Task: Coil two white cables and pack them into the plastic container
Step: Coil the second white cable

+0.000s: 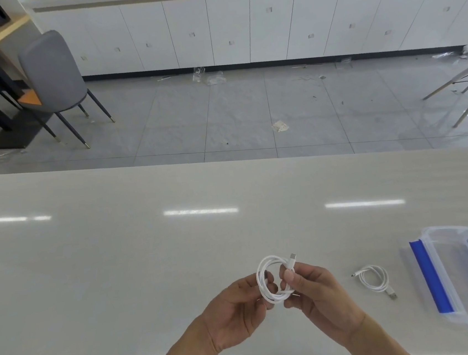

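Both hands hold one white cable [268,272] wound into a small coil above the pale table [149,258]. My left hand [238,312] grips the coil's left side, fingers through the loop. My right hand [317,295] pinches the right side just below the cable's plug, which sticks up. A second white cable [375,279] lies coiled on the table to the right, with a USB plug at its lower end. Further right stands the clear plastic container [450,270] with blue clips, partly cut off by the frame edge.
The table's far edge runs across the middle of the view, with tiled floor and scattered litter behind it. A grey chair [51,75] and a wooden desk stand at far left. White cabinets line the back wall.
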The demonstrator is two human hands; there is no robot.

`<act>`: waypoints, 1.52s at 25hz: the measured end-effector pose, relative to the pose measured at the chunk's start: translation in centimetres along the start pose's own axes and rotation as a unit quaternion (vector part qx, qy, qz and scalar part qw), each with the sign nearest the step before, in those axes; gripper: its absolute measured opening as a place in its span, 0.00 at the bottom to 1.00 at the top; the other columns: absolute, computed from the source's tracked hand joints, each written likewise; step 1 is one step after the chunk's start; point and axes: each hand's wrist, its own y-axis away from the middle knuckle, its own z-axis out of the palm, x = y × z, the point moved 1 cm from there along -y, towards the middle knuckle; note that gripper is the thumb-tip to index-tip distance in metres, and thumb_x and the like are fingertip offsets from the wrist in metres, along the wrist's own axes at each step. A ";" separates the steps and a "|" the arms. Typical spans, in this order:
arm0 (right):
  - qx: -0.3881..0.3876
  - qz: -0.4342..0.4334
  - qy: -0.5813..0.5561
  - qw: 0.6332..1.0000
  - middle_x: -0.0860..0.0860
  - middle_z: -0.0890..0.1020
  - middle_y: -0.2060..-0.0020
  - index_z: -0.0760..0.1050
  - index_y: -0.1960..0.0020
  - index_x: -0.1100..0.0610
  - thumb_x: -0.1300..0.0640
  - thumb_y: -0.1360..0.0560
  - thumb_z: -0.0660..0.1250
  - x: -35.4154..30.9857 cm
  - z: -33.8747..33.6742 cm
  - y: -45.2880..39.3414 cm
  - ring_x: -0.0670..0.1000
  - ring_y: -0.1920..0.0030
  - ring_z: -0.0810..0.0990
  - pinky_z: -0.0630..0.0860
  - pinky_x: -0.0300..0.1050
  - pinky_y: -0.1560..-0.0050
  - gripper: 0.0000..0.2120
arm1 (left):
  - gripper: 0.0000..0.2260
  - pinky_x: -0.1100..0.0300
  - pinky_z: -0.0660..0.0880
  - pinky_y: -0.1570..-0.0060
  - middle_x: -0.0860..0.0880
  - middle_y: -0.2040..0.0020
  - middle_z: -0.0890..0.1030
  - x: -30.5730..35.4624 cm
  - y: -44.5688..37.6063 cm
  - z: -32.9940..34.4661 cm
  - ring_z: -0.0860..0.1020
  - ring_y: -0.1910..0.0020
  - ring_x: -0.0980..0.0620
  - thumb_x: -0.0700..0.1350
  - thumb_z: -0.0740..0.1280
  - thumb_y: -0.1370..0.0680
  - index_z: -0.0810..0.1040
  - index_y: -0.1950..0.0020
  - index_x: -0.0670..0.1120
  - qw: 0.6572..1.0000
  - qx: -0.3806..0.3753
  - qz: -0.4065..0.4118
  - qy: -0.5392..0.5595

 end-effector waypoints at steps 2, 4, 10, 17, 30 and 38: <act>0.020 -0.015 0.022 0.999 0.54 0.83 0.64 0.83 0.58 0.62 0.56 0.29 0.76 -0.3 0.1 -0.1 0.53 0.62 0.81 0.80 0.41 0.63 0.08 | 0.12 0.60 0.84 0.70 0.39 0.60 0.85 -0.7 -0.6 0.2 0.84 0.68 0.48 0.30 0.79 0.34 0.83 0.52 0.33 0.997 0.069 0.014 0.012; 0.066 -0.031 0.089 0.993 0.53 0.84 0.65 0.85 0.60 0.59 0.54 0.29 0.74 -0.7 -0.1 -0.2 0.51 0.63 0.81 0.80 0.41 0.62 0.08 | 0.08 0.62 0.82 0.72 0.41 0.63 0.84 -0.9 -1.2 0.0 0.83 0.70 0.51 0.32 0.75 0.30 0.82 0.52 0.34 0.982 0.173 0.063 -0.034; 0.198 -0.010 0.234 0.952 0.49 0.83 0.70 0.87 0.60 0.55 0.58 0.25 0.73 0.0 -0.6 -0.3 0.48 0.68 0.81 0.84 0.44 0.60 0.07 | 0.06 0.62 0.81 0.66 0.44 0.65 0.86 -0.5 -1.1 0.5 0.84 0.68 0.48 0.39 0.75 0.25 0.79 0.53 0.44 0.803 0.334 0.340 -0.357; 0.275 -0.034 0.334 0.901 0.47 0.81 0.76 0.85 0.64 0.54 0.58 0.26 0.72 0.2 -0.5 -0.3 0.44 0.75 0.80 0.80 0.39 0.69 0.09 | 0.13 0.62 0.81 0.56 0.51 0.51 0.88 -0.1 -0.4 0.1 0.85 0.55 0.51 0.36 0.75 0.27 0.83 0.50 0.53 0.811 0.239 0.337 -0.414; 0.148 -0.022 0.242 0.959 0.54 0.89 0.60 0.88 0.52 0.50 0.61 0.24 0.71 0.5 0.1 0.4 0.53 0.57 0.87 0.84 0.45 0.57 0.09 | 0.11 0.59 0.80 0.51 0.50 0.38 0.81 1.5 -0.8 0.2 0.84 0.50 0.51 0.43 0.78 0.29 0.87 0.47 0.48 0.864 0.127 0.216 -0.437; 0.063 0.004 0.287 0.956 0.55 0.89 0.61 0.87 0.55 0.53 0.59 0.28 0.76 -0.2 0.4 0.1 0.54 0.60 0.87 0.83 0.45 0.58 0.03 | 0.21 0.59 0.75 0.58 0.43 0.50 0.81 3.3 -0.3 -0.2 0.78 0.52 0.46 0.33 0.78 0.31 0.80 0.41 0.46 0.918 0.007 -0.004 -0.396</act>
